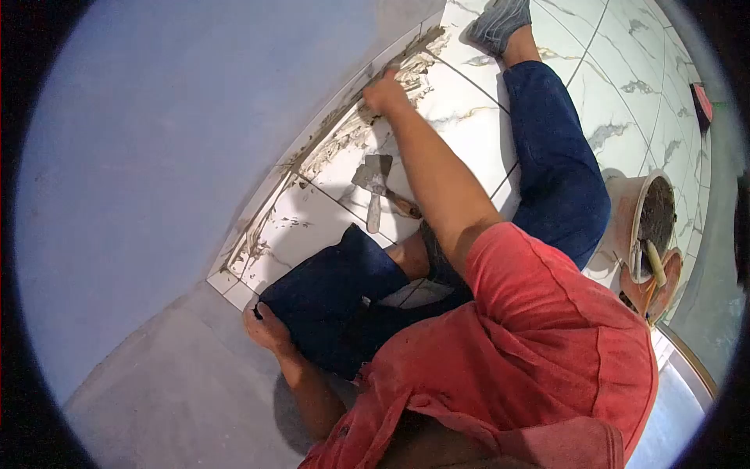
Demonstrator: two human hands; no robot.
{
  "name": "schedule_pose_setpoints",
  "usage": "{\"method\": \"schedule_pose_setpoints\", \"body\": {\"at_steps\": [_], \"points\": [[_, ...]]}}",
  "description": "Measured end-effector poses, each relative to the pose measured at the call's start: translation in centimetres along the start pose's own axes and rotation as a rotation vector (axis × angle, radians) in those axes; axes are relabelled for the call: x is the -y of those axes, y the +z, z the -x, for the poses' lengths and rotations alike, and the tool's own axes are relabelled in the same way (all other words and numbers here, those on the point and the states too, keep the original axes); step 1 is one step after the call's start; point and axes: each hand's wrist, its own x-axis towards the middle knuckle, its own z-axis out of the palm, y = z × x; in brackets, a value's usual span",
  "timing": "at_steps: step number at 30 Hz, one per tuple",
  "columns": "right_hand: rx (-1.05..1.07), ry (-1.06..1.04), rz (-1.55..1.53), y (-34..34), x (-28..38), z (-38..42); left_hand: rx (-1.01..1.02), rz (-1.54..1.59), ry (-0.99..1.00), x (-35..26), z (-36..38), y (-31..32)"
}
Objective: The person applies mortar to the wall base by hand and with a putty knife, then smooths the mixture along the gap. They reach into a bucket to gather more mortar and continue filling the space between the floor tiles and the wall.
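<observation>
Upper centre of the frame: the person's right hand (384, 87) is stretched out along the foot of the blue wall (156, 156), working in the grey mortar (344, 137) smeared in the seam where the white marbled floor tiles (469, 109) meet the wall. Fingers look curled and bunched against the seam; whether they pinch a small tool or rub the mortar bare I cannot tell at this size.

Lower left: left hand (266, 327) flat-ish on the bare grey floor (172, 391) at the edge of the tiles, fingers folded down, touching the dark blue trouser leg (336, 297). It holds nothing that shows; it reads as a prop for body weight.

Trowel (375, 187) lies loose on the tiles at centre, blade toward the wall, wooden handle toward the person, well apart from both hands.

Bucket (644, 223) of dark mix at right edge, a handled tool resting beside its rim.

Judgement on method: the joint fill looks uneven, with stray smears spreading onto tile faces. Steady, short strokes along the seam, pressing mortar into the gap rather than across it, should serve best. Keep weight on the propping hand so the working arm stays light. Smears on the glazed faces want wiping before they set.
</observation>
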Motion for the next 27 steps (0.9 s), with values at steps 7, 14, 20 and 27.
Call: {"method": "schedule_pose_setpoints", "body": {"at_steps": [7, 14, 20, 27], "points": [[-0.155, 0.037, 0.020, -6.8, 2.5, 8.4, -0.010, 0.067, -0.085, 0.2, 0.5, 0.1], [0.079, 0.038, 0.212, -5.7, 2.4, 4.4, -0.006, 0.048, -0.116, -0.5, -0.1, -0.1], [0.017, 0.056, 0.040, 2.6, 10.7, 12.4, 0.011, -0.050, -0.105, -0.5, -0.1, -0.5], [0.277, -0.224, 0.211, 6.4, 13.1, 18.1, -0.017, -0.006, -0.144, -0.5, 0.4, -0.5]]}}
